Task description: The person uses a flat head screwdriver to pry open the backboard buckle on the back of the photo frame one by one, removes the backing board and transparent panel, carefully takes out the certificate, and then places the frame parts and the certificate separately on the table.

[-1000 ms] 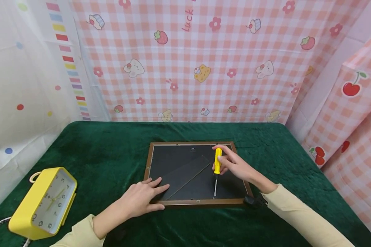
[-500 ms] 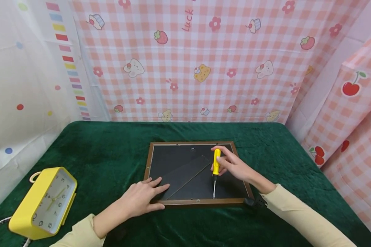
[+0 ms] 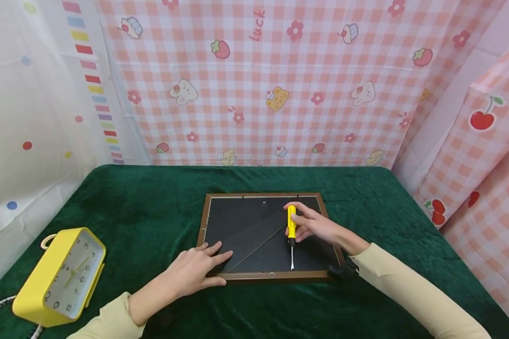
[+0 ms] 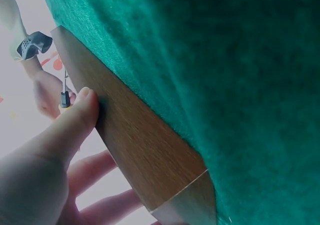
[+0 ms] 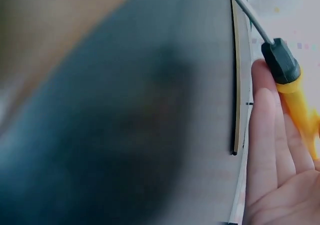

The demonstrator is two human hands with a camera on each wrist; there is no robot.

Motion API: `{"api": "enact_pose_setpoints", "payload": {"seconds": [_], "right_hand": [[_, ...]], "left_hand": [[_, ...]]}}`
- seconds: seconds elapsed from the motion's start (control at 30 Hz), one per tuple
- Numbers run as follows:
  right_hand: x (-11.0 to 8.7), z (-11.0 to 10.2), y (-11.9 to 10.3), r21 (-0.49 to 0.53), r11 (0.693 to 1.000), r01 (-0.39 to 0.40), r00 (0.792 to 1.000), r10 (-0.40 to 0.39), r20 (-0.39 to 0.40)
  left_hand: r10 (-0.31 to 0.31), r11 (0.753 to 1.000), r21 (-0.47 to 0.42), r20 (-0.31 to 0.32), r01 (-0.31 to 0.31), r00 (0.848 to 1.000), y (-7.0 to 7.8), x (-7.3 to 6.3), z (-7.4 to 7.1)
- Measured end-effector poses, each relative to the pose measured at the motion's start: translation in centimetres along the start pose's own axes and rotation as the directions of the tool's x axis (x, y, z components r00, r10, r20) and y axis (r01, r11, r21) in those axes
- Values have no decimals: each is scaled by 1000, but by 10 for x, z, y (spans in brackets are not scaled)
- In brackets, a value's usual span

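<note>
A picture frame (image 3: 314,275) with a brown border lies back side up, its black backing board (image 3: 246,226) showing. My right hand (image 3: 318,226) grips a screwdriver (image 3: 291,221) by its yellow handle. The shaft points down, with the tip right at the inner edge of the frame's near side. My left hand (image 3: 195,270) rests on the frame's near left corner, fingers spread over the backing. In the left wrist view its thumb (image 4: 87,102) lies against the brown side of the frame. The right wrist view shows the screwdriver's dark collar (image 5: 281,61) and metal shaft above my fingers.
A yellow alarm clock (image 3: 59,278) stands at the left on the green cloth (image 3: 152,202), a striped cord beside it. A thin strip (image 3: 258,247), apparently the stand's edge, runs diagonally across the backing. Pink checked curtains (image 3: 254,127) hang behind the table.
My right hand has shifted slightly left with the screwdriver, its tip moving left along the frame's near edge and the shaft now more upright. The left hand stays in place.
</note>
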State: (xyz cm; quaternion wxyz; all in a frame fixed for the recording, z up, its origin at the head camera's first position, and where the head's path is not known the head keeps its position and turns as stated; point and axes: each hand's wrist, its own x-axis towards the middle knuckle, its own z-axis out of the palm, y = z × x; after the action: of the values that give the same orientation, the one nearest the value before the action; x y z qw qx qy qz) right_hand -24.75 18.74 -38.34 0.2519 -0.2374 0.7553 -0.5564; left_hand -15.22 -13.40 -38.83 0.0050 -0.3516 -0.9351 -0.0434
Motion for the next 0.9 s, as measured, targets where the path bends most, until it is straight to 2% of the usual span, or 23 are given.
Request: {"api": "enact_pose_setpoints", "payload": {"seconds": [0.13, 0.23, 0.5, 0.7, 0.9], "right_hand": [[5, 1, 1, 25, 998, -59, 998, 58, 20], [8, 2, 2, 24, 997, -71, 997, 71, 20], [7, 1, 2, -39, 999, -18, 1000, 18, -1], [6, -2, 3, -38, 999, 12, 1000, -12, -4], [5, -3, 1, -24, 1000, 0, 1000, 0, 5]], "left_hand": [[2, 1000, 3, -3, -2, 1000, 0, 0, 0], [1, 1000, 7, -1, -1, 1000, 0, 1, 0], [-2, 1000, 14, 2, 2, 1000, 0, 0, -1], [0, 1000, 24, 0, 0, 1000, 1, 1, -1], [-5, 1000, 27, 0, 5, 1000, 1, 1, -1]]}}
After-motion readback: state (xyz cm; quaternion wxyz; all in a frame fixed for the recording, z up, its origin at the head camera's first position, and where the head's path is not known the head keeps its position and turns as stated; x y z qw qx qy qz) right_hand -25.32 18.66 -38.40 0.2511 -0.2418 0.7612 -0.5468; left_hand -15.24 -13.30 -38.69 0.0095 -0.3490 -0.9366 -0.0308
